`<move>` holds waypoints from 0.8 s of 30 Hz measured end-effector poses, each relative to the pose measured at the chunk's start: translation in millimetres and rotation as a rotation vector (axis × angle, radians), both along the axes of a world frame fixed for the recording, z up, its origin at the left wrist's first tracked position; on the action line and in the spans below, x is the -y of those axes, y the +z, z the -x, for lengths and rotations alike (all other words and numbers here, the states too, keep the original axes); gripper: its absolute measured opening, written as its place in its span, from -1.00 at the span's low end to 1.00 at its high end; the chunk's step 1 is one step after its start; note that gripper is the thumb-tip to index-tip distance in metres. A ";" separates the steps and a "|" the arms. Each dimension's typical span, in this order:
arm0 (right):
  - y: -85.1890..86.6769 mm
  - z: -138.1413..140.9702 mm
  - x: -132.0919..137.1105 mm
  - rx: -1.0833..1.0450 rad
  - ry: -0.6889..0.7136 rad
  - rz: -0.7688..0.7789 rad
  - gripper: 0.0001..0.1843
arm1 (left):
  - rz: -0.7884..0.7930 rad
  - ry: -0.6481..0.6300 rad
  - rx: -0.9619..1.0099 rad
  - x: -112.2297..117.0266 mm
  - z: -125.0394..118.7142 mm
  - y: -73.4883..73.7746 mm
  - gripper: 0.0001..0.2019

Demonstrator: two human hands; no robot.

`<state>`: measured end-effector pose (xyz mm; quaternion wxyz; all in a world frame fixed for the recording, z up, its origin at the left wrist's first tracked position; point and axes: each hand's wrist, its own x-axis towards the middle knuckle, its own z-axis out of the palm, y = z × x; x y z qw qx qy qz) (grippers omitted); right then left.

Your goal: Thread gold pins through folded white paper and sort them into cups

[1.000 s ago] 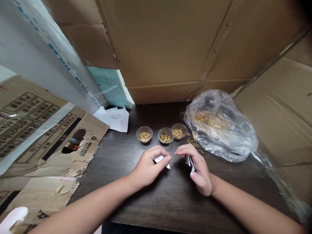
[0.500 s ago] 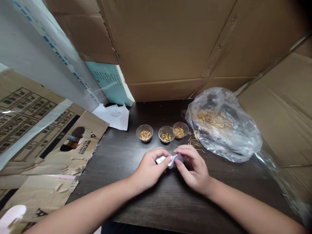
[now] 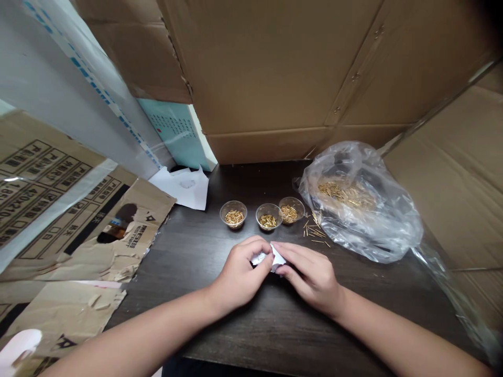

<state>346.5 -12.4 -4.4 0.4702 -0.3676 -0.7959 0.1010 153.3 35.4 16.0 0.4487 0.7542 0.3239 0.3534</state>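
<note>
My left hand and my right hand meet over the dark table, both pinched on a small white piece of paper held between their fingertips. Just beyond them stand three small clear cups in a row, each holding thin brass pins. A few loose brass pins lie on the table to the right of the cups. A clear plastic bag with a heap of the same pins sits at the right.
Cardboard walls close in the back and right of the table. Torn printed cardboard lies at the left, with a white sheet of paper and a pale blue card behind it.
My right hand moved left to meet my left hand, and both now grip the white paper together. The camera view shifted slightly.
</note>
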 end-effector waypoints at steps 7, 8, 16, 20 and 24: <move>-1.0 -2.3 -2.5 -0.190 0.133 0.278 -0.54 | -0.330 0.017 -0.142 -1.0 7.6 -5.1 -0.91; -1.4 -2.9 -2.6 -0.227 0.153 0.317 -0.49 | -0.372 0.012 -0.163 -0.8 8.5 -5.6 -0.92; -6.9 -0.8 -1.8 -0.117 -0.049 0.280 -0.64 | -0.593 0.002 -0.300 -2.1 9.6 -8.7 -0.93; -8.6 -6.2 -5.2 -0.010 -0.034 0.171 -0.73 | -0.644 -0.001 -0.319 -3.8 11.7 -7.0 -0.91; -8.2 -11.1 -7.2 0.087 -0.022 0.157 -0.80 | -0.687 0.010 -0.322 -5.8 13.5 -5.5 -0.91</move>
